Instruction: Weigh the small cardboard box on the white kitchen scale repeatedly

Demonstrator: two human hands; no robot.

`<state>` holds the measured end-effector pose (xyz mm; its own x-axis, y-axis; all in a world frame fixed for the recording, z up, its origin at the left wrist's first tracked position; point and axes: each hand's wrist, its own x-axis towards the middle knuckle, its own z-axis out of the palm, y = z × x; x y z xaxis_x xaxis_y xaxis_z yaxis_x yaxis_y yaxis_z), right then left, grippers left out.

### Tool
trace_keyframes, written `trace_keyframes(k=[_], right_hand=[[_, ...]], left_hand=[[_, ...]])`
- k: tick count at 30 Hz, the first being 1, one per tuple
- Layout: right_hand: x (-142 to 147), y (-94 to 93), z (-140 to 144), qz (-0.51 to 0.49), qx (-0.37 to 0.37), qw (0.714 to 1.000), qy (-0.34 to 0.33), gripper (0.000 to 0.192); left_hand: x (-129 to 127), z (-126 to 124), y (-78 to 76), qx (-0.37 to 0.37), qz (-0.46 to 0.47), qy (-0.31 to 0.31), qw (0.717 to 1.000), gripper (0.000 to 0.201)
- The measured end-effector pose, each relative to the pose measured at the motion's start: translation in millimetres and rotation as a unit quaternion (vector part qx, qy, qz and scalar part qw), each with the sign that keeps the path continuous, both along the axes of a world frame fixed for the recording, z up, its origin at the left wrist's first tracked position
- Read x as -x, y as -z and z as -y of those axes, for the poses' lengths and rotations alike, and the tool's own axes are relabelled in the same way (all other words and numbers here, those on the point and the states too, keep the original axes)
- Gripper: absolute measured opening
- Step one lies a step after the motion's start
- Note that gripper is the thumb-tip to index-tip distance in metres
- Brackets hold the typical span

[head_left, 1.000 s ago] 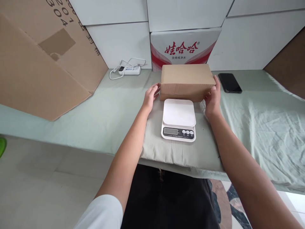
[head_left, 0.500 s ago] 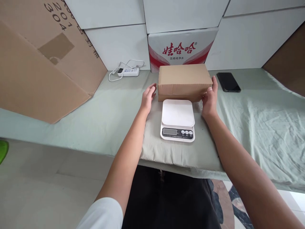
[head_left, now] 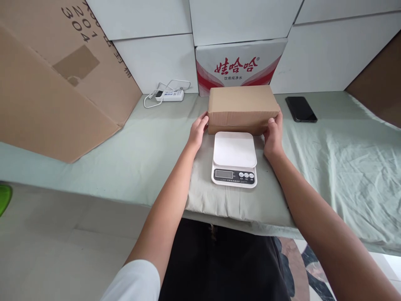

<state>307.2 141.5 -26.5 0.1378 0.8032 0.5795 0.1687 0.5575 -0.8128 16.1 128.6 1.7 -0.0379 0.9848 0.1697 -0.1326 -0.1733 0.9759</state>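
A plain brown cardboard box (head_left: 242, 108) lies on the green-covered table (head_left: 140, 150), just behind a white kitchen scale (head_left: 234, 158). My left hand (head_left: 198, 131) presses against the box's left end, fingers curled at its lower corner. My right hand (head_left: 273, 133) grips the box's right end. The box rests on the cloth between both hands. The scale's platform is bare and its display faces me.
A red-and-white printed carton (head_left: 239, 65) stands behind the box against white blocks. A black phone (head_left: 300, 108) lies to the right, a white power strip (head_left: 169, 95) to the left. A large brown carton (head_left: 56, 75) leans at the far left.
Both hands have closed in on the ends of the brown box; the left hand, apart from it half a second ago, now touches it. The box has hardly moved.
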Motion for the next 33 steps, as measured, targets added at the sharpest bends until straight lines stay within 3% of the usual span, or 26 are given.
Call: trace_keyframes(k=[5, 8, 13, 16, 20, 24, 33], right_hand=[[3.9, -12.7, 4.3, -0.01, 0.015, 1.0, -0.002, 0.09], [3.1, -31.5, 15.2, 0.002, -0.011, 1.0, -0.011, 0.104], [-4.5, -68.2, 66.9, 0.075, -0.104, 0.992, 0.018, 0.107], [-9.9, -59.9, 100.4, 0.104, -0.129, 0.986, 0.034, 0.106], [-10.6, -24.4, 120.4, 0.126, -0.153, 0.979, 0.051, 0.107], [-6.9, -9.4, 122.9, 0.126, -0.126, 0.98, 0.083, 0.101], [-2.6, -22.0, 131.0, 0.114, -0.087, 0.985, 0.094, 0.099]], left_hand=[[-0.3, 2.8, -11.7, -0.032, -0.002, 0.008, 0.999, 0.061], [0.3, 9.1, -23.2, -0.078, -0.011, 0.013, 0.997, 0.067], [4.5, 55.9, -34.8, -0.094, 0.008, -0.006, 0.995, 0.071], [8.6, 98.1, -29.9, -0.102, -0.012, -0.005, 0.995, 0.063], [10.0, 135.6, -16.7, -0.113, -0.03, -0.037, 0.992, 0.058], [6.8, 145.9, -10.8, -0.102, -0.039, -0.05, 0.993, 0.056], [8.2, 147.0, -10.7, -0.084, -0.047, -0.039, 0.995, 0.06]])
